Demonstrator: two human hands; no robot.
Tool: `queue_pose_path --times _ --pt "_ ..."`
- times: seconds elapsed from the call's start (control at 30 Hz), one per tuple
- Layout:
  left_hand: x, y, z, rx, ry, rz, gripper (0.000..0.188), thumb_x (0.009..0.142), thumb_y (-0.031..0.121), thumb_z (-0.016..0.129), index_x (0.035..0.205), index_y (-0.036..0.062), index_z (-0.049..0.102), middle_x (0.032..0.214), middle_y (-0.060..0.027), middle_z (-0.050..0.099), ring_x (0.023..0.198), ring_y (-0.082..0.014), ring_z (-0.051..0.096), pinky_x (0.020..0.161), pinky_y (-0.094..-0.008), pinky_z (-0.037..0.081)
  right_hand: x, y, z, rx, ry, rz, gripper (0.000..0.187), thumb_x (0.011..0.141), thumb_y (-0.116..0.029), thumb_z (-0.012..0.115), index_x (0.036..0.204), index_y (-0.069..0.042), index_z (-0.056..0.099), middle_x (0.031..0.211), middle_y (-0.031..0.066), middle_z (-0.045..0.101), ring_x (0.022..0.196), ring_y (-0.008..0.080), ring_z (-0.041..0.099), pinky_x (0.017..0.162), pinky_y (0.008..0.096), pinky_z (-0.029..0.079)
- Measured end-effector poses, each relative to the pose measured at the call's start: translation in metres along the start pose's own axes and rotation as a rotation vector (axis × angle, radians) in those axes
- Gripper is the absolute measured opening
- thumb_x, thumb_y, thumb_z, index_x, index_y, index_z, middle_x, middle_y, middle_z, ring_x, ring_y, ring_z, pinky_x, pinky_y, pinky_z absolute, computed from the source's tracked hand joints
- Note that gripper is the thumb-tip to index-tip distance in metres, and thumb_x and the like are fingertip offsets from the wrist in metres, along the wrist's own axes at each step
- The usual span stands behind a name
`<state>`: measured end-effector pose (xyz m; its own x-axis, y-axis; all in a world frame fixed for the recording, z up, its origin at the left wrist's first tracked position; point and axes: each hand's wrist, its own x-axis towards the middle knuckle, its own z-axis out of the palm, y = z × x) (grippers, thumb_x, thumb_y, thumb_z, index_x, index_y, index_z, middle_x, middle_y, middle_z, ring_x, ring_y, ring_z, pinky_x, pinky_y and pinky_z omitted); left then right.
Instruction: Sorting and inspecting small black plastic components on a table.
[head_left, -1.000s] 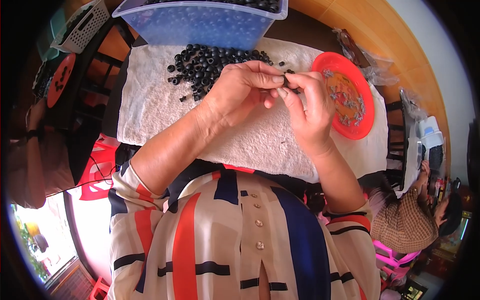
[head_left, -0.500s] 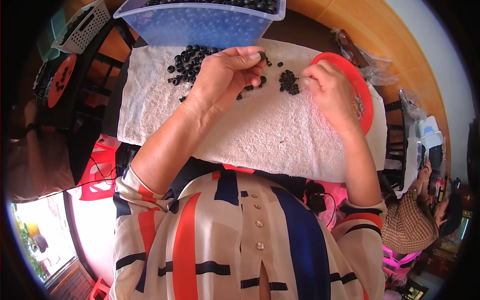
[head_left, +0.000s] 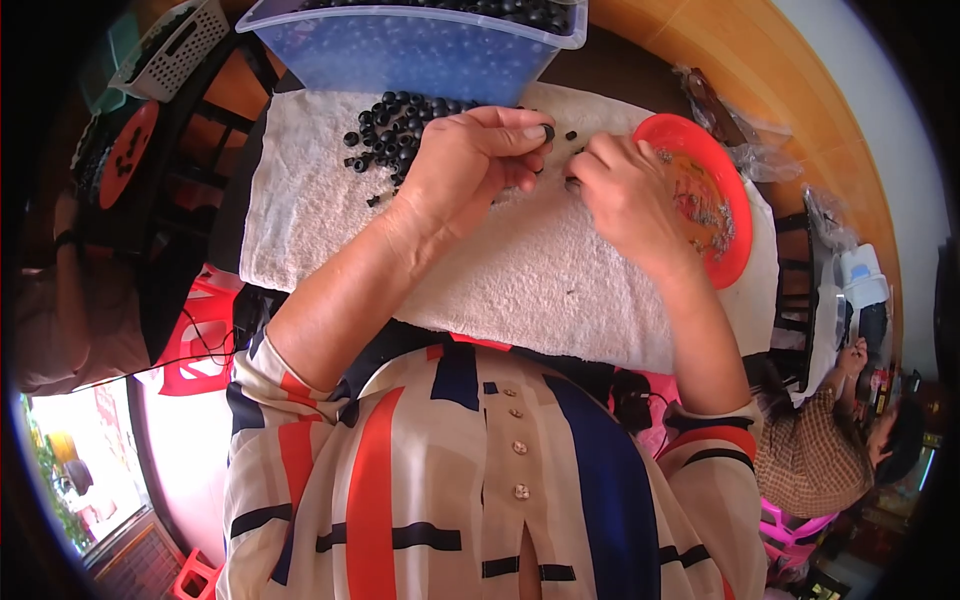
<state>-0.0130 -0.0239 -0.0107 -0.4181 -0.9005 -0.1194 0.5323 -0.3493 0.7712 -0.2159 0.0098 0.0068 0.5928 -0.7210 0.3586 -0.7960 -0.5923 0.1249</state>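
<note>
Raised since before, left hand pinches black ring at fingertip grip.

small home workshop: towel-covered table (another worker nearby), parts bin.

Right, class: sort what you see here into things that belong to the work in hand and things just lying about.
Belonging to the work:
left hand pinching a small black ring
right hand
pile of black rings
white towel
red plate
blue tub

Lying about:
white basket
clear plastic bags
red stool
</note>
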Motion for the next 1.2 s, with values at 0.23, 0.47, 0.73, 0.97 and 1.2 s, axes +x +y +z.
queue_pose_path --times 0.23,0.47,0.73,0.97,1.2 --pt "-0.006 -0.004 0.008 0.075 -0.020 -0.005 0.017 0.090 0.002 0.063 0.103 -0.0077 0.065 0.089 -0.0120 0.067 0.074 -0.0172 0.063 0.061 -0.0283 0.053 0.011 -0.014 -0.014 1.357 0.288 0.630 0.014 0.089 -0.008 0.064 0.099 -0.001 0.068 0.089 -0.0004 0.065 0.082 0.0076 0.057 0.077 0.0215 0.044" --pt "-0.010 -0.003 0.011 0.042 -0.050 0.042 0.013 0.088 0.000 0.066 0.099 -0.0064 0.066 0.088 -0.0121 0.068 0.075 -0.0179 0.064 0.061 -0.0285 0.053 0.016 -0.027 -0.010 1.506 0.358 0.766 0.015 0.087 -0.008 0.066 0.100 -0.001 0.069 0.091 0.0010 0.066 0.086 0.0081 0.058 0.081 0.0225 0.044" --pt "-0.012 -0.004 0.014 0.004 -0.009 0.080 0.009 0.085 -0.002 0.067 0.094 -0.0056 0.065 0.086 -0.0118 0.067 0.072 -0.0178 0.064 0.059 -0.0287 0.053 0.017 -0.038 -0.009 1.539 0.459 0.702 0.014 0.088 -0.004 0.064 0.100 0.000 0.068 0.092 0.0023 0.066 0.086 0.0078 0.058 0.081 0.0214 0.044" --pt "-0.013 -0.006 0.016 0.071 -0.006 0.144 0.009 0.083 -0.003 0.068 0.092 -0.0049 0.066 0.082 -0.0102 0.067 0.065 -0.0158 0.062 0.058 -0.0272 0.052 0.016 -0.036 -0.011 1.448 0.448 0.654 0.017 0.087 0.000 0.060 0.103 0.003 0.065 0.098 0.0056 0.065 0.091 0.0113 0.059 0.086 0.0239 0.045" --pt "-0.015 -0.004 0.017 0.044 -0.032 0.130 0.010 0.083 -0.003 0.069 0.093 -0.0044 0.066 0.082 -0.0088 0.065 0.068 -0.0150 0.062 0.058 -0.0267 0.052 0.013 -0.036 -0.011 1.300 0.461 0.528 0.010 0.089 0.000 0.063 0.100 0.001 0.065 0.094 0.0011 0.063 0.085 0.0074 0.059 0.080 0.0212 0.047"
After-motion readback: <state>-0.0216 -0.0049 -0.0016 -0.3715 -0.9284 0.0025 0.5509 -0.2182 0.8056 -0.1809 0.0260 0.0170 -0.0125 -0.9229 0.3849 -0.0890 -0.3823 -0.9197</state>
